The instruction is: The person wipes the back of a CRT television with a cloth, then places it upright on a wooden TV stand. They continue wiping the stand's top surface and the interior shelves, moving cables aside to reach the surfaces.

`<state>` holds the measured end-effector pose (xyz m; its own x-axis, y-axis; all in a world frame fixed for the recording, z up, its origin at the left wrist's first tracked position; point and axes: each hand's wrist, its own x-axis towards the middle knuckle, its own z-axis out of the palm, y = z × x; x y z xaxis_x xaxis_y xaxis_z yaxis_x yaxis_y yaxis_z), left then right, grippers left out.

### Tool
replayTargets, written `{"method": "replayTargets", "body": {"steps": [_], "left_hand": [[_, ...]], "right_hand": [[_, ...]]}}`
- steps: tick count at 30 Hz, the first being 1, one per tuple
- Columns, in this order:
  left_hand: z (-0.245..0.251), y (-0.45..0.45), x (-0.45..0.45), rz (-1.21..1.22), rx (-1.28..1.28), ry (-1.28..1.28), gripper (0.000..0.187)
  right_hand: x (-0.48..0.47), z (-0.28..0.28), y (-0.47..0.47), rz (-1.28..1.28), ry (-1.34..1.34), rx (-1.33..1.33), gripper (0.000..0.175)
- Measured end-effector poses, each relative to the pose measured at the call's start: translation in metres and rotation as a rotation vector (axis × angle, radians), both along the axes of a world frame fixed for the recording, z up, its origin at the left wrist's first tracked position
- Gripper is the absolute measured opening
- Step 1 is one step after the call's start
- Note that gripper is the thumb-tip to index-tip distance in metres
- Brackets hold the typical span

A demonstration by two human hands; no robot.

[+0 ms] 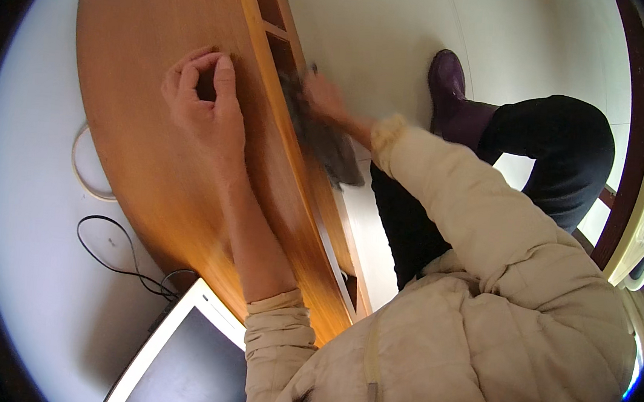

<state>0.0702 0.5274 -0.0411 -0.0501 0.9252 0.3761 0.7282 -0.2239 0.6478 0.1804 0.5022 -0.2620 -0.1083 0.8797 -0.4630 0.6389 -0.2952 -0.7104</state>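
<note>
My left hand (208,101) is over the orange-brown top of a wooden TV cabinet (142,34). Its fingers curl loosely, with a gap between thumb and index finger and nothing visible in it. Lower, at the cabinet's front side, my right hand (325,98) grips a dark grey cloth (326,144). Both are blurred by motion. The cloth hangs along the front face, partly across the open compartments (281,50) there. What part of the cloth lies under my fingers is hidden.
A television (190,361) with a pale frame stands at the cabinet's near end. A black cable (102,266) and a white cable (78,165) run against the pale wall. My purple boot (448,80) is on the light tiled floor. A dark-framed piece of furniture (639,141) stands at the right.
</note>
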Motion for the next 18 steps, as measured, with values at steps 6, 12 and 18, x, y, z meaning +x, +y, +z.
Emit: {"method": "replayTargets", "body": {"steps": [6,12,18], "left_hand": [[-0.002,-0.003,-0.003,-0.002,-0.002,-0.009,0.013],[0.008,-0.001,0.007,0.023,-0.001,0.0,0.014],[0.0,-0.002,0.0,0.017,-0.019,-0.025,0.015]], "right_hand": [[0.001,-0.007,0.059,-0.153,-0.028,0.135,0.042],[-0.005,0.007,-0.039,-0.084,-0.045,-0.139,0.043],[0.003,-0.013,0.023,0.041,-0.093,0.088,0.045]]}}
